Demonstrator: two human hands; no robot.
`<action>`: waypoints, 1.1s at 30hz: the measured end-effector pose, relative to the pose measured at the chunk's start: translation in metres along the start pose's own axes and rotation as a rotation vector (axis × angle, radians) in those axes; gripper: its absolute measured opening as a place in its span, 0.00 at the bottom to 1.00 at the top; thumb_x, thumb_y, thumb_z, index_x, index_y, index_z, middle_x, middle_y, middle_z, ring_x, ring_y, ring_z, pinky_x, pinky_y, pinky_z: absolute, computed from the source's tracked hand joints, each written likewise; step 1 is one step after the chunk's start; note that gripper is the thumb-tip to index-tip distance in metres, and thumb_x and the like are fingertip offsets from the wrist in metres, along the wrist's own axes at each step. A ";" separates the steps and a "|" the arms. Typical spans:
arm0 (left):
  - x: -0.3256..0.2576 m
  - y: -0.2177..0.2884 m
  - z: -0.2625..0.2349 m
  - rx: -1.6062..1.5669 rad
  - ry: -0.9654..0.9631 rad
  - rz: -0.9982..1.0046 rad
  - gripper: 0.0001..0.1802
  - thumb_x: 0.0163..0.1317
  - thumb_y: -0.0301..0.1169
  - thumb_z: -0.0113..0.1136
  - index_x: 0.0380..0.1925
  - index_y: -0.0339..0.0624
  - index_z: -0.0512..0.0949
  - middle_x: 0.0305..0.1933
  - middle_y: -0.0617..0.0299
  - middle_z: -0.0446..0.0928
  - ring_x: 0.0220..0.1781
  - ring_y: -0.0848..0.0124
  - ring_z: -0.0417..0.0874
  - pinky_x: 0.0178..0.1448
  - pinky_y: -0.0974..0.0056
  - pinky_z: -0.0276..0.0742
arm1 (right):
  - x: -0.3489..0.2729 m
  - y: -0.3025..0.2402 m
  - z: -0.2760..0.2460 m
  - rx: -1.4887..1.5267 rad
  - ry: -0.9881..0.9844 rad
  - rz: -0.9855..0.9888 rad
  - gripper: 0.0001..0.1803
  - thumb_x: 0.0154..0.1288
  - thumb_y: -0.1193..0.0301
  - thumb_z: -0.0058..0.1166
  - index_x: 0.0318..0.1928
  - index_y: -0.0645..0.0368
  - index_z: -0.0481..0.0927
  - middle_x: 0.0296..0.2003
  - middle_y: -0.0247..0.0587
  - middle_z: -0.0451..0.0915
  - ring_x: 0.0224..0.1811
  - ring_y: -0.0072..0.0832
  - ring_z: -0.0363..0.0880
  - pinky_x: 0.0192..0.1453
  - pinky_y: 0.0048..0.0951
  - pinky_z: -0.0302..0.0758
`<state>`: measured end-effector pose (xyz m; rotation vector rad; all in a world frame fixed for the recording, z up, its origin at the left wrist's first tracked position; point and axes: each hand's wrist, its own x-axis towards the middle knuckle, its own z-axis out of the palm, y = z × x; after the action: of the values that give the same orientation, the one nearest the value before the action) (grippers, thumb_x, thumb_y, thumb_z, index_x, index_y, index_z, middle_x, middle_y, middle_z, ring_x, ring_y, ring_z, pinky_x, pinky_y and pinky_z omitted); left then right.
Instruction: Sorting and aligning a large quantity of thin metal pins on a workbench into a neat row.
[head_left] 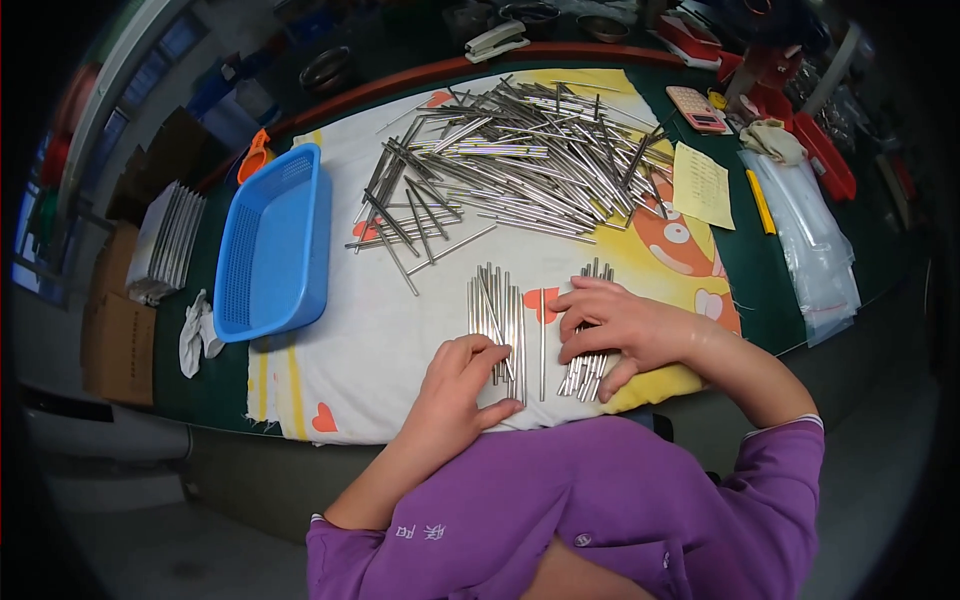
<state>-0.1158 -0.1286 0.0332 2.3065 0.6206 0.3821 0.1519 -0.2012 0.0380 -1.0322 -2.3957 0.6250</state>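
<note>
Fingers of your right hand lie spread flat over the right bundle of metal rods; your left hand presses curled fingers on the left bundle — both just below frame centre, on the white cloth covering the tabletop. These rods look stiff, smooth and likely to roll — pinch one near its middle.
</note>
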 end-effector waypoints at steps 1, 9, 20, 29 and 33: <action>0.002 0.002 0.000 0.067 -0.015 0.012 0.34 0.39 0.33 0.72 0.50 0.40 0.70 0.52 0.53 0.65 0.56 0.55 0.66 0.60 0.57 0.64 | -0.003 0.002 0.000 -0.002 -0.030 0.015 0.26 0.42 0.54 0.65 0.43 0.50 0.77 0.43 0.35 0.69 0.62 0.40 0.60 0.67 0.52 0.51; 0.007 0.003 0.004 0.411 -0.169 0.134 0.45 0.45 0.45 0.67 0.63 0.41 0.59 0.69 0.49 0.51 0.72 0.51 0.46 0.72 0.47 0.40 | -0.015 -0.001 -0.002 -0.224 -0.097 0.160 0.39 0.50 0.44 0.55 0.62 0.43 0.66 0.65 0.38 0.58 0.70 0.41 0.48 0.71 0.53 0.40; -0.020 -0.025 -0.022 0.356 0.043 -0.065 0.45 0.47 0.42 0.66 0.61 0.32 0.57 0.68 0.45 0.53 0.71 0.50 0.51 0.71 0.49 0.47 | 0.044 0.023 0.016 -0.259 -0.157 -0.075 0.44 0.52 0.39 0.47 0.66 0.48 0.59 0.68 0.42 0.52 0.71 0.42 0.46 0.71 0.52 0.38; -0.021 -0.031 -0.021 0.300 0.140 -0.011 0.39 0.41 0.39 0.71 0.54 0.32 0.67 0.61 0.48 0.63 0.60 0.51 0.63 0.61 0.53 0.60 | 0.099 0.047 0.012 0.200 0.184 0.016 0.31 0.65 0.51 0.41 0.63 0.54 0.62 0.62 0.47 0.63 0.65 0.43 0.58 0.68 0.38 0.54; -0.016 -0.022 -0.012 0.206 0.112 0.076 0.41 0.38 0.38 0.73 0.53 0.33 0.68 0.60 0.49 0.63 0.58 0.51 0.64 0.60 0.53 0.62 | 0.073 0.064 -0.007 0.601 0.276 0.263 0.39 0.66 0.41 0.27 0.63 0.59 0.63 0.61 0.47 0.65 0.64 0.38 0.63 0.68 0.34 0.56</action>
<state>-0.1414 -0.1164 0.0243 2.5242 0.6544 0.5066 0.1460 -0.1053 0.0241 -1.0735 -1.6844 1.1250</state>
